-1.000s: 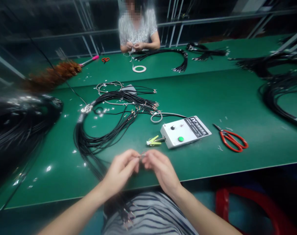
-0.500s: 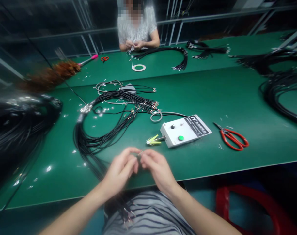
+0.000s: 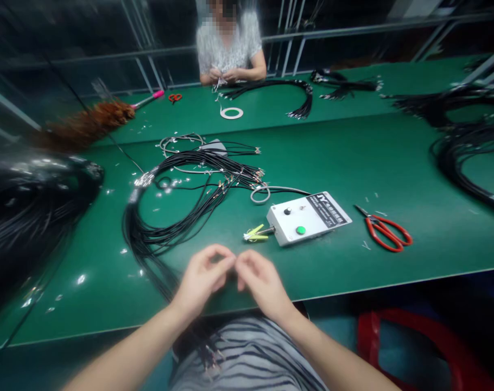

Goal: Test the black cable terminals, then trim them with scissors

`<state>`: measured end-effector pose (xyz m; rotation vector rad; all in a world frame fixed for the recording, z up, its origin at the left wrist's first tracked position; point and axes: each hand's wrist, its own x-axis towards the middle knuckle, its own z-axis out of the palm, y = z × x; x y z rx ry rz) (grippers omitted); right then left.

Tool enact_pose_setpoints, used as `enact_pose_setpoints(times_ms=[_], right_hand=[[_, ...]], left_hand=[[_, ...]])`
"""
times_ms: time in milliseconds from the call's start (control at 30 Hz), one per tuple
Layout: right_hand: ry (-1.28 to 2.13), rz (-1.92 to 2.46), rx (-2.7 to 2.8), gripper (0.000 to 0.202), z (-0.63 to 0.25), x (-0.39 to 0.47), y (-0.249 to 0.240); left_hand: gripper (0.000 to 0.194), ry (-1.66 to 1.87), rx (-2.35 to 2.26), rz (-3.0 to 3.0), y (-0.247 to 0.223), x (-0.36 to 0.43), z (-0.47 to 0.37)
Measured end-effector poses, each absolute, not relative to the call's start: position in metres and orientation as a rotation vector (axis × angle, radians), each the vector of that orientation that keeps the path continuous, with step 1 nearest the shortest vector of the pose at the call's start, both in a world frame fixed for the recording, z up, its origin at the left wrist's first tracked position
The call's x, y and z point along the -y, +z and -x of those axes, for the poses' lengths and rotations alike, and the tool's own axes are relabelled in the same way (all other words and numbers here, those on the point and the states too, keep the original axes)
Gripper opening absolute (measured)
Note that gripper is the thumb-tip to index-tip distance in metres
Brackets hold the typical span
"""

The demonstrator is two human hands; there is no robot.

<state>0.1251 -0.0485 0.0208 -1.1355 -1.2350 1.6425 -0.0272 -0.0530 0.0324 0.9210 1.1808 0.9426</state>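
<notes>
My left hand (image 3: 204,279) and my right hand (image 3: 261,282) meet fingertip to fingertip above the near table edge. Both are closed in a pinch; whatever they hold is too small and blurred to name. Just beyond them lies a yellow-green clip (image 3: 255,234) on the end of a white box (image 3: 308,218) with a green button. A looped bundle of black cables (image 3: 135,222) lies to the left, its lower ends passing beneath my left hand and hanging over the edge onto my lap.
Red-handled pliers (image 3: 387,232) lie right of the box. Across the green table (image 3: 353,157) a person (image 3: 230,49) handles white strip near a tape roll (image 3: 231,113). A brown duster (image 3: 96,122) lies back left. More black cables (image 3: 458,157) lie at the right, and a dark pile (image 3: 31,201) at the left.
My fingertips have come together, and the small piece seen between them before no longer shows. The box and cables have stayed in place.
</notes>
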Motion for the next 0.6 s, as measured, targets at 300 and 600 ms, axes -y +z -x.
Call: enact_pose_setpoints(times_ms=[300, 600], right_hand=[[1.077, 1.184, 1.791, 0.016, -0.147, 0.041, 0.029], [0.201, 0.916, 2.366, 0.022, -0.157, 0.025, 0.034]], left_hand=[[0.021, 1.064, -1.269, -0.978, 0.032, 0.054, 0.019], [0.020, 0.923, -1.260, -1.306, 0.028, 0.052, 0.024]])
